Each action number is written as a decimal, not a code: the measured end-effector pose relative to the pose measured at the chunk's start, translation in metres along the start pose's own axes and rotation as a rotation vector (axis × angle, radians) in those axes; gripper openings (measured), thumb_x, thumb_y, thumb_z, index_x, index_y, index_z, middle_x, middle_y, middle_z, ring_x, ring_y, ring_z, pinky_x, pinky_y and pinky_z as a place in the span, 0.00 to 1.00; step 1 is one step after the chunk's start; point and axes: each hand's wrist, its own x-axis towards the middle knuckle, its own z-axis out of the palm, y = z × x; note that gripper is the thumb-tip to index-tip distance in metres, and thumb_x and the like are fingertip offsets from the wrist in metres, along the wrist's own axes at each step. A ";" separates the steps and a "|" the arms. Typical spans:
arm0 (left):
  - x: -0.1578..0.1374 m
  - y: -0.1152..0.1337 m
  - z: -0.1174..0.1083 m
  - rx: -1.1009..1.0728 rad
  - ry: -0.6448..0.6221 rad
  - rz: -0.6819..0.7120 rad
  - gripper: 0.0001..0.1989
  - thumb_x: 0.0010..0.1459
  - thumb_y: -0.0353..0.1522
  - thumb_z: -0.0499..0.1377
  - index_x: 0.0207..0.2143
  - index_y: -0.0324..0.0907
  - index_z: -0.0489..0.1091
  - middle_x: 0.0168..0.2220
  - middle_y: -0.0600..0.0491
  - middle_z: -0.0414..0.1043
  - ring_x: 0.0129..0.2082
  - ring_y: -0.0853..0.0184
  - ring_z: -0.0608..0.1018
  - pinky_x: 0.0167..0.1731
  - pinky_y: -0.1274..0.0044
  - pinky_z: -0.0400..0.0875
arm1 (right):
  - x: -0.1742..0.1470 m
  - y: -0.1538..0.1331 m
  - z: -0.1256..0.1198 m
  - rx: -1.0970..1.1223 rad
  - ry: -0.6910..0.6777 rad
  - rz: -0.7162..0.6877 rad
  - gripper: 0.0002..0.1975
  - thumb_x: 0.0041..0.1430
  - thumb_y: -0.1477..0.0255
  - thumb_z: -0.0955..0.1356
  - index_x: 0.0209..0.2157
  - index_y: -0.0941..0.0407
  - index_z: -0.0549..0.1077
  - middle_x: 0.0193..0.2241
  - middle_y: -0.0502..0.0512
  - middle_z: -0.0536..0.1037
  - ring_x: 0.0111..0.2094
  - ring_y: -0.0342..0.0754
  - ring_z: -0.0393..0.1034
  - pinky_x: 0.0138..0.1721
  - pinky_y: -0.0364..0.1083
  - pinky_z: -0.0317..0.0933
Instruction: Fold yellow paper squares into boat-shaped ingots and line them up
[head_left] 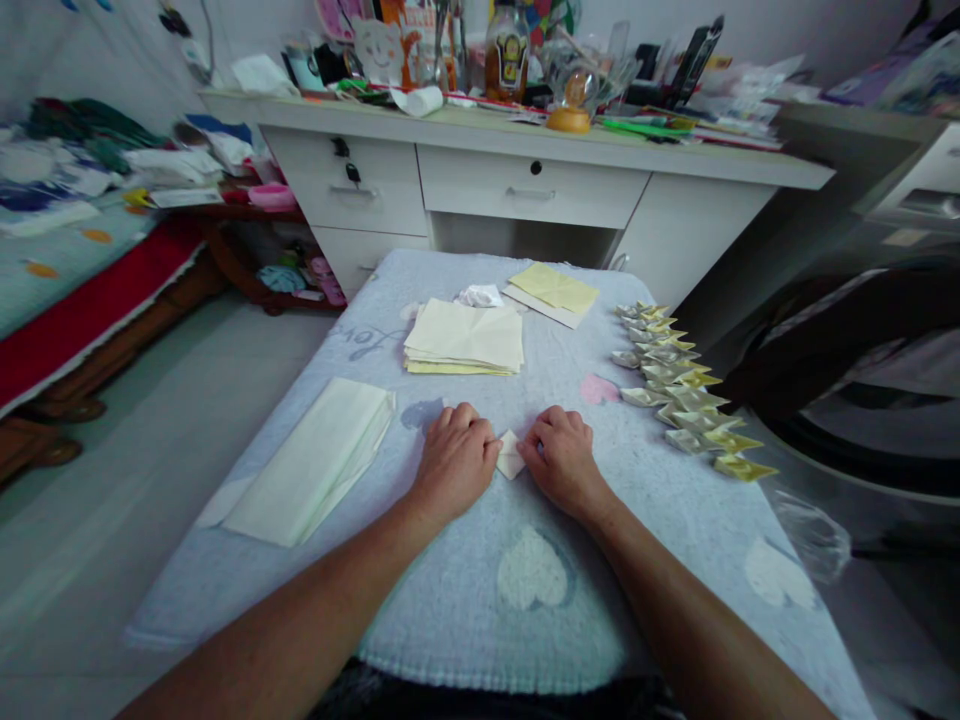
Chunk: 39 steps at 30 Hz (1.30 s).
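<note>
A small folded paper square (510, 458), turned like a diamond, lies on the cloth-covered table (450, 590) between my hands. My left hand (459, 455) is closed at its left corner, fingers curled and thumb against the paper. At the right corner my right hand (561, 458) is closed too, its fingertips on the edge. Just beyond my hands sits a stack of creased cream paper sheets (466, 335). To the right stand several folded paper boats (690, 405) in close rows, some whitish and some yellow.
A long folded pale sheet pack (315, 460) lies at the left. Yellow and white sheets (555, 290) and a crumpled white paper (480, 296) lie at the far side. Behind is a cluttered white desk (532, 190); a washing machine (922, 210) stands right, a bed (90, 260) left.
</note>
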 end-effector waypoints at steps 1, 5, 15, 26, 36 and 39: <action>0.000 -0.001 0.000 -0.002 0.006 -0.002 0.07 0.59 0.34 0.58 0.29 0.42 0.70 0.37 0.49 0.67 0.42 0.59 0.68 0.40 0.68 0.63 | 0.000 0.000 0.000 0.004 0.004 0.002 0.08 0.61 0.67 0.66 0.30 0.55 0.74 0.39 0.56 0.70 0.42 0.52 0.59 0.41 0.50 0.51; 0.001 -0.006 0.000 -0.031 0.020 0.002 0.08 0.58 0.34 0.59 0.27 0.42 0.69 0.36 0.50 0.67 0.41 0.60 0.68 0.40 0.68 0.62 | 0.000 -0.001 0.000 0.017 0.011 0.004 0.08 0.60 0.67 0.66 0.30 0.55 0.73 0.39 0.56 0.70 0.42 0.52 0.59 0.41 0.50 0.51; 0.005 -0.018 0.000 -0.216 0.019 0.007 0.08 0.61 0.32 0.54 0.30 0.42 0.70 0.35 0.52 0.70 0.40 0.63 0.70 0.43 0.70 0.63 | 0.001 0.000 0.001 0.041 0.015 0.004 0.08 0.60 0.67 0.66 0.30 0.55 0.73 0.38 0.56 0.70 0.42 0.53 0.59 0.41 0.50 0.51; 0.008 -0.016 0.001 -0.333 0.009 0.209 0.12 0.60 0.28 0.56 0.42 0.49 0.77 0.40 0.52 0.70 0.44 0.63 0.68 0.47 0.70 0.63 | -0.001 -0.001 0.000 0.037 0.023 0.003 0.07 0.59 0.67 0.67 0.30 0.55 0.72 0.38 0.56 0.69 0.42 0.53 0.59 0.42 0.50 0.51; 0.009 -0.018 0.006 -0.290 -0.019 0.190 0.12 0.59 0.29 0.58 0.43 0.50 0.78 0.39 0.51 0.69 0.43 0.63 0.69 0.46 0.69 0.65 | 0.000 0.000 -0.001 0.028 0.000 0.016 0.06 0.61 0.68 0.65 0.33 0.55 0.73 0.40 0.57 0.70 0.43 0.53 0.59 0.42 0.51 0.51; 0.010 -0.018 0.006 -0.289 -0.020 0.189 0.12 0.59 0.29 0.58 0.42 0.50 0.78 0.39 0.51 0.69 0.42 0.63 0.69 0.46 0.69 0.65 | -0.001 -0.001 -0.001 0.028 0.010 0.012 0.08 0.60 0.64 0.66 0.32 0.54 0.72 0.39 0.57 0.69 0.42 0.54 0.59 0.42 0.51 0.51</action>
